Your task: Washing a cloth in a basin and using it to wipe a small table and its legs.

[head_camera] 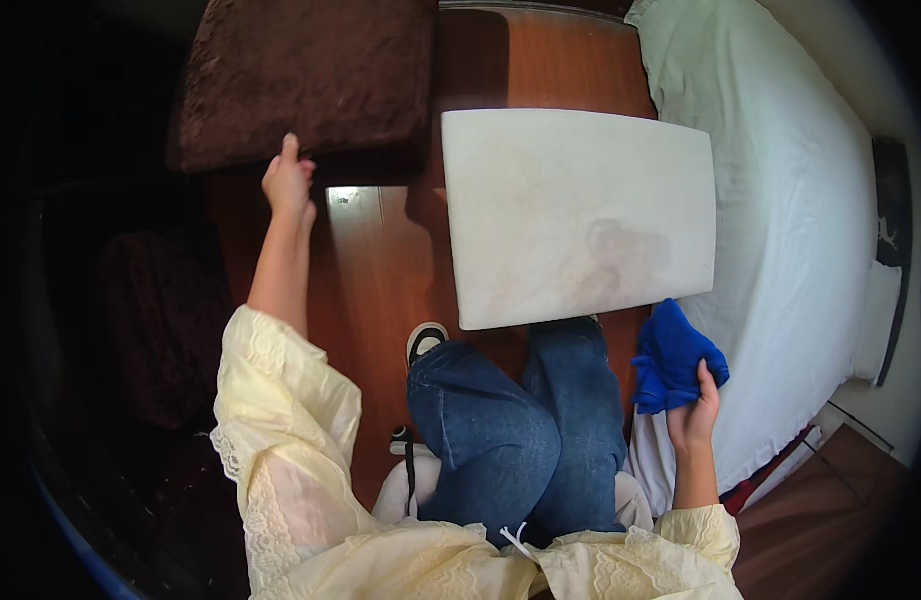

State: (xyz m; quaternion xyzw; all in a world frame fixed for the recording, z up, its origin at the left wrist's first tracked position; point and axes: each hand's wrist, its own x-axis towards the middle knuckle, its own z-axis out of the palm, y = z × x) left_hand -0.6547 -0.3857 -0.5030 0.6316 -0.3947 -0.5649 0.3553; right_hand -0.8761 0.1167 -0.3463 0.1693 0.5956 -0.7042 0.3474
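Note:
At the front edge of a dark brown plush-covered cushion or seat (310, 75), my left hand (288, 180) has its thumb on the upper side and its fingers curled at the rim. My right hand (693, 412) holds a crumpled blue cloth (678, 360), with the thumb laid over it. The cloth is just below the near right corner of a white tabletop (565, 202), which has greyish smudges on its surface. Part of the cloth overlaps the view of the white bed sheet (790, 225).
A bed under the white sheet runs along the right side. Reddish-brown wood flooring (370, 255) shows between the furniture. Another dark plush piece (160, 322) stands in shadow at left. My legs in jeans (498, 427) are bent below the tabletop, on a pale seat (408, 487).

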